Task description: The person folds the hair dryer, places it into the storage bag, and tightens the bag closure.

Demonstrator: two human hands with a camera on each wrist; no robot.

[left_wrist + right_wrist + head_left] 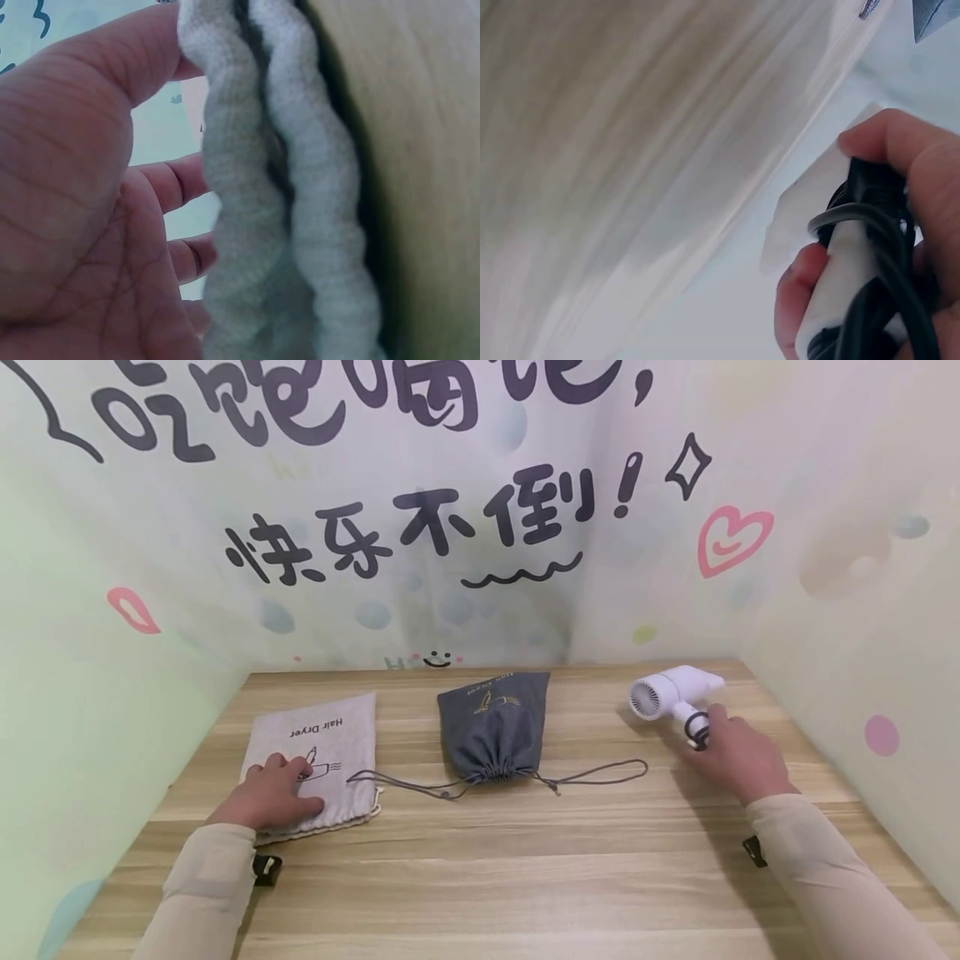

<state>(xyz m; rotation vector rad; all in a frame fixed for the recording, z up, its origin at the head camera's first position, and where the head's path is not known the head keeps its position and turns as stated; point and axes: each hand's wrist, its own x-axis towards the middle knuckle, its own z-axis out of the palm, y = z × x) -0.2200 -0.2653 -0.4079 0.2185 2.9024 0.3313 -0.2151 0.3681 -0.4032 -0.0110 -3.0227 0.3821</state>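
At the left of the table, my left hand [272, 793] rests on a light grey drawstring bag [337, 722] printed "Hair Dryer". Up close in the left wrist view, the thumb and fingertips touch the upper face of the bag, beside its gathered mouth [247, 225]. On the right side, my right hand [744, 756] grips a white hair dryer [675, 687] by its handle. A black cord [892, 262] is wound around that handle in the right wrist view. The dryer appears raised off the table, its nozzle pointing right.
Between the hands lies a dark grey drawstring bag [495, 727], its mouth cinched and cord loops [607, 772] spread to both sides. Printed curtains stand behind the wooden table [510, 885] and along its left and right sides.
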